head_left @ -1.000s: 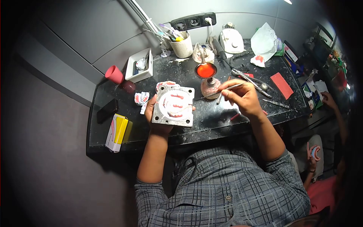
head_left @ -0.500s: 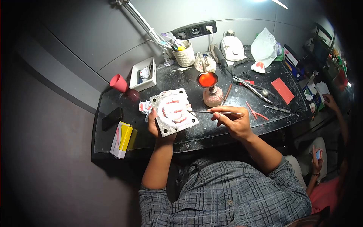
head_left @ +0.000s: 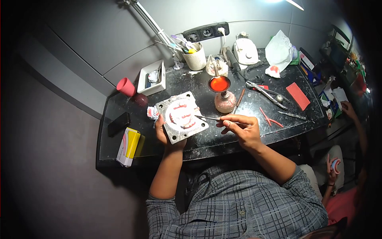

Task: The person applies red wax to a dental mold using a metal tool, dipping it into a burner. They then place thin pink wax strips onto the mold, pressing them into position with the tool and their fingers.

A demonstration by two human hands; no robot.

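Observation:
My left hand (head_left: 160,133) grips a metal dental flask half (head_left: 175,138) by its left and lower side, tilted over the front of the bench. White plaster fills the flask, with red, tooth-arch shapes (head_left: 181,116) set in it. In my right hand (head_left: 246,131), a slim metal wax carver (head_left: 211,118) is pinched like a pen. Its tip lies right at the flask's right edge. Beyond my right hand stands a spirit burner (head_left: 225,103), and over it a ladle (head_left: 219,83) holds melted red wax.
Pliers (head_left: 266,95), a knife (head_left: 292,115), red wax strips (head_left: 270,118) and a wax sheet (head_left: 297,95) lie to the right. A yellow-and-white box (head_left: 128,147) stands front left, a red cup (head_left: 126,87) behind. At far right, a co-worker's hand (head_left: 332,175) holds a denture-like piece.
The flask half has turned slightly in my left hand. My right hand has shifted a little left with the wax carver. The co-worker's held piece shows more openly.

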